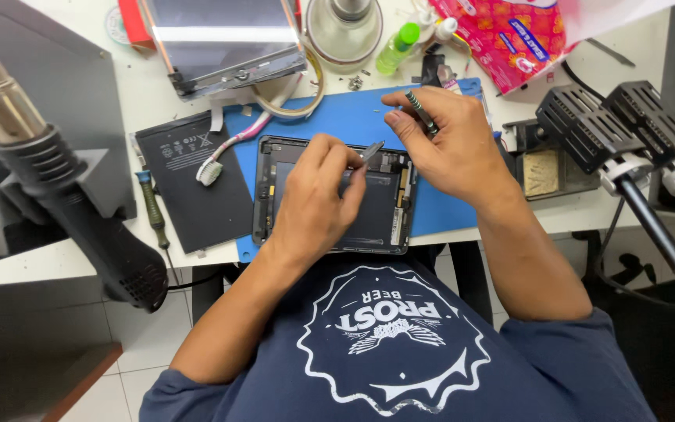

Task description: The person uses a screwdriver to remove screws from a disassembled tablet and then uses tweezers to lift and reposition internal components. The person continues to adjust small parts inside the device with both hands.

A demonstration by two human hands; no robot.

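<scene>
An opened tablet shell (388, 223) lies on a blue work mat (353, 117) in front of me. My left hand (318, 195) rests over the middle of the shell and pinches metal tweezers (370, 151), their tips near the shell's upper edge. My right hand (447, 144) hovers over the shell's upper right corner and grips a slim screwdriver with a striped handle (422, 112), pointing down toward the corner. The hands hide much of the tablet's inside.
A black flat battery panel (189, 187), a white toothbrush (224, 152) and a green-handled screwdriver (152, 211) lie left of the mat. A heat gun (72, 203) stands far left. The removed screen (228, 43), a green bottle (396, 47), a pink packet (509, 35) and soldering holders (611, 133) ring the back and right.
</scene>
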